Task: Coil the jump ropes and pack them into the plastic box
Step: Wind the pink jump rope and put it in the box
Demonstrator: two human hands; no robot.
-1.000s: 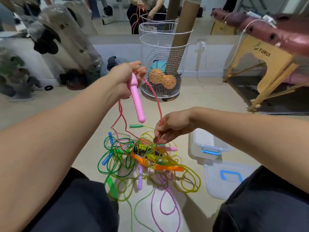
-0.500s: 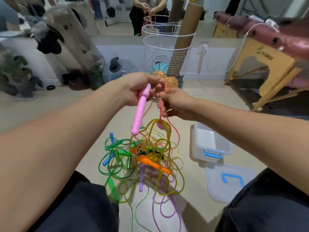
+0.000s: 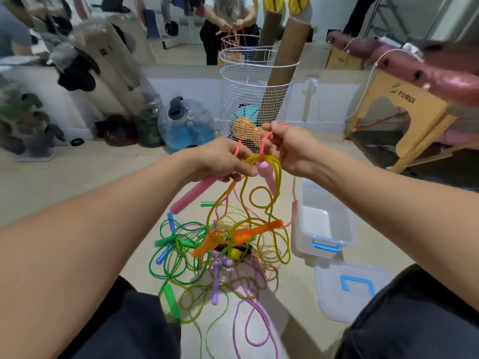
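Looking down from my head, I see both my hands up in front of me, close together. My left hand (image 3: 223, 161) has its fingers curled around a pink handle (image 3: 193, 194). The handle sticks out under my hand and points down and to the left. My right hand (image 3: 291, 149) is just to the right of it. Its fingers pinch the pink rope (image 3: 264, 143) near the top. A second pink handle (image 3: 267, 174) hangs down between my two hands. Some yellow rope (image 3: 277, 177) is looped over the pink rope right there, and it hangs down in long loops.

Under my hands, on the floor (image 3: 103, 182), is the pile of ropes (image 3: 220, 255). It is green, yellow, purple and blue, all mixed up. An orange handle (image 3: 238, 237) lies across the top of the pile. A green handle (image 3: 171, 301) lies near my left knee.

The plastic box (image 3: 324, 229) sits on the floor to the right of the pile, under my right arm. It is open. Its lid (image 3: 350, 294) lies nearer to me, by my right knee, with a blue handle on it.

Far away stands a wire basket (image 3: 254, 99).
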